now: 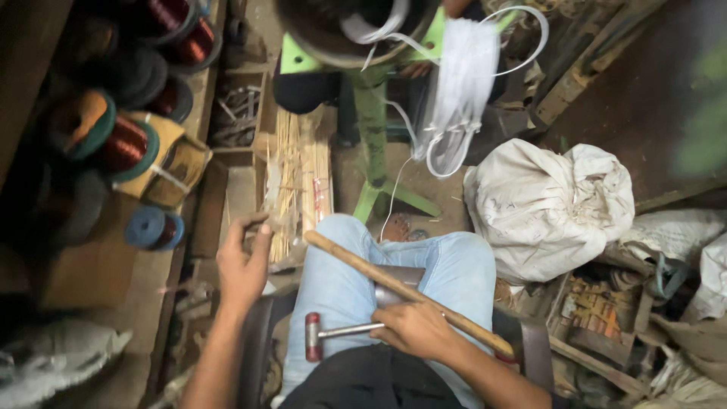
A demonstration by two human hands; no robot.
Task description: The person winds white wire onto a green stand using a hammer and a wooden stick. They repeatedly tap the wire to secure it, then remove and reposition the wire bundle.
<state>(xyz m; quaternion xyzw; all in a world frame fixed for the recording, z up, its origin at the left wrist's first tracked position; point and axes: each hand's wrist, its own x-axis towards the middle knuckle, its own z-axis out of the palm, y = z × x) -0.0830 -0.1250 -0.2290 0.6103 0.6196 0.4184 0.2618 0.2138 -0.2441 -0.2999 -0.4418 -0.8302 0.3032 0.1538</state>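
I sit with my knees in blue jeans (344, 269) below me. My right hand (413, 327) rests on my lap, fingers closed around the metal shaft of a small hammer (318, 335) with a red head. A long wooden stick (394, 288) lies diagonally across my thighs, passing under that hand. My left hand (244, 261) is raised beside my left knee, thumb and fingers pinched together; whether it holds anything small I cannot tell. It hovers next to a bundle of thin bamboo sticks (297, 178).
A green metal stand (372, 129) with white wire loops (454, 91) stands ahead. Copper wire spools (121, 144) fill the shelf at left, with a blue spool (154, 227) nearer. A white cloth sack (545, 204) and wooden crates (598, 310) crowd the right.
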